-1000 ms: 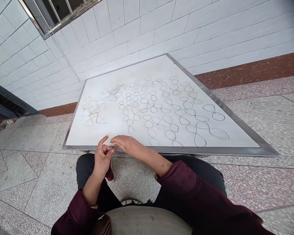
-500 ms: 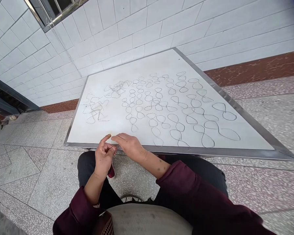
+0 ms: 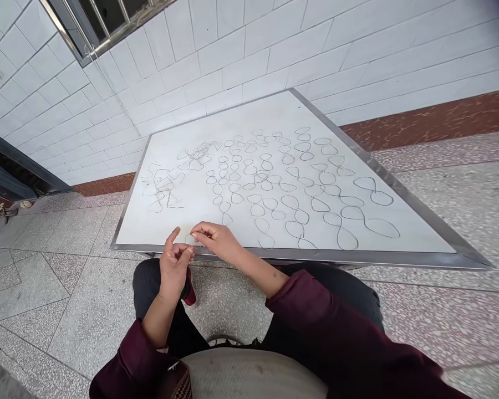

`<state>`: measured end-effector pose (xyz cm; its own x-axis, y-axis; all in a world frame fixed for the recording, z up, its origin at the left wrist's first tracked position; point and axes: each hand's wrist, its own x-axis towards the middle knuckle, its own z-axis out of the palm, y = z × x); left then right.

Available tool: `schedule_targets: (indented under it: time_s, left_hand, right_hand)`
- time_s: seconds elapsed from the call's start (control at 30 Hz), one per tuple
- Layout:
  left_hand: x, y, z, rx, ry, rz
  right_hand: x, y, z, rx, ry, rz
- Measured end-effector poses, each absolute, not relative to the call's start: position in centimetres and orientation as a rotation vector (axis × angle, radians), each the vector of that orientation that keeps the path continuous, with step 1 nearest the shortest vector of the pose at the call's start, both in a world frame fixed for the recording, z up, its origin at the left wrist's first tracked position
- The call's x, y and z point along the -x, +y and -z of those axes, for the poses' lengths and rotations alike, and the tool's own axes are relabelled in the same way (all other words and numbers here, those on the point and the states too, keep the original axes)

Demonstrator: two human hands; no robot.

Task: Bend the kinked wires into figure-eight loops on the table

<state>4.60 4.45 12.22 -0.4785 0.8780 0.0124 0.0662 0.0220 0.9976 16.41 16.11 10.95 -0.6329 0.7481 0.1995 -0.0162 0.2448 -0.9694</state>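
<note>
My left hand (image 3: 174, 269) is at the front edge of the white board, its thumb and a finger pinched on a thin wire and its index finger raised. Close by on the right, my right hand (image 3: 216, 239) pinches the same wire between thumb and fingertips. A small curved piece of the thin wire (image 3: 186, 237) shows between the two hands; the rest is hidden by the fingers. Many figure-eight wire loops (image 3: 341, 228) lie on the board to the right of my hands. Loose bent wires (image 3: 164, 191) lie on its left part.
The white board (image 3: 149, 227) has a metal rim and stands across my knees' front, near a tiled wall (image 3: 216, 50). Another tangle of wires (image 3: 199, 152) lies towards the back. A barred window (image 3: 112, 22) is at upper left.
My right hand's fingers, stretched out before, have closed into a pinch on the wire. A curved bit of wire now shows between the hands. The view has shifted slightly.
</note>
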Motion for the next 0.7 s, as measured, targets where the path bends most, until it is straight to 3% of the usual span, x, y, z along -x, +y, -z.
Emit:
schedule_targets:
  time_s: [0.13, 0.7]
  left_hand:
    - [-4.82, 4.35, -12.56, -1.012, 1.609, -1.506]
    - [-5.17, 4.45, -12.29, -1.035, 1.577, -1.527]
  right_hand:
    - [-16.36, 15.95, -10.91, 0.656, -1.873, -1.233]
    - [-16.34, 16.24, -10.36, 0.537, -2.05, -0.876]
